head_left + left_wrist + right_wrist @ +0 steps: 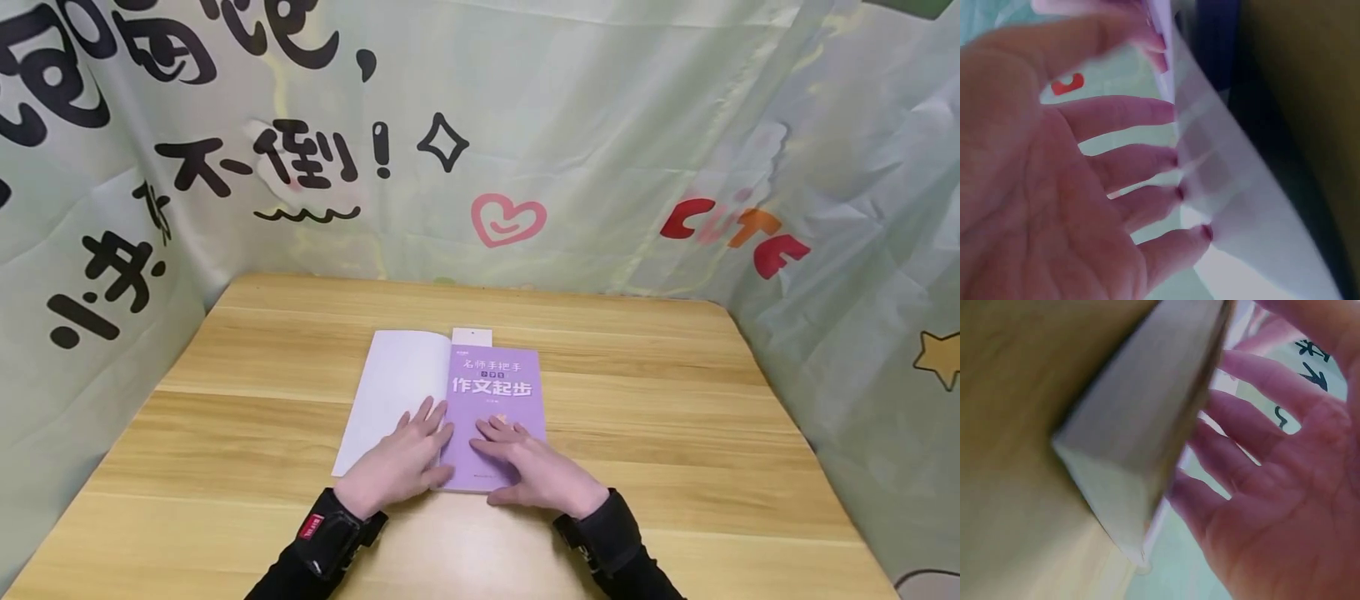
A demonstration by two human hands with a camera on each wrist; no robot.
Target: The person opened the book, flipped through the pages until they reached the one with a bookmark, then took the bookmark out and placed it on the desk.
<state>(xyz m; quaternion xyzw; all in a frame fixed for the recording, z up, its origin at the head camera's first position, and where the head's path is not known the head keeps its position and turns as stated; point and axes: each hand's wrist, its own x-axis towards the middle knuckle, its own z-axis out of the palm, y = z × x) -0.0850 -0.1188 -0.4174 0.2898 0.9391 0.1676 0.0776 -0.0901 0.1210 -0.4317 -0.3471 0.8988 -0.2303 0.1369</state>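
- At the middle of the wooden table, a little toward the person, lies the book, opened at its front: the white inside of the cover is folded out to 9 o'clock, and a purple title page with white characters faces up on the right.
- Both hands rest on the book with fingers nearly straight and spread, gripping nothing. The left hand lies flat on the turned-out cover beside the spine; in the left wrist view its fingertips press against the white sheet.
- The right hand lies on the purple page near the 6 o'clock edge; the right wrist view shows its fingers spread beside the block of pages, none curled around it.
- A likely risk, as I judge it: the cover is held down only by flat pressure, so lifting the left hand could let it spring shut.
- Uneven pushing could slide the book across the smooth tabletop or crease the thin cover along the spine.
- A white slip juts out at the book's 12 o'clock edge and might slip loose if the pages shift.
- Around the table hangs a pale green printed cloth.
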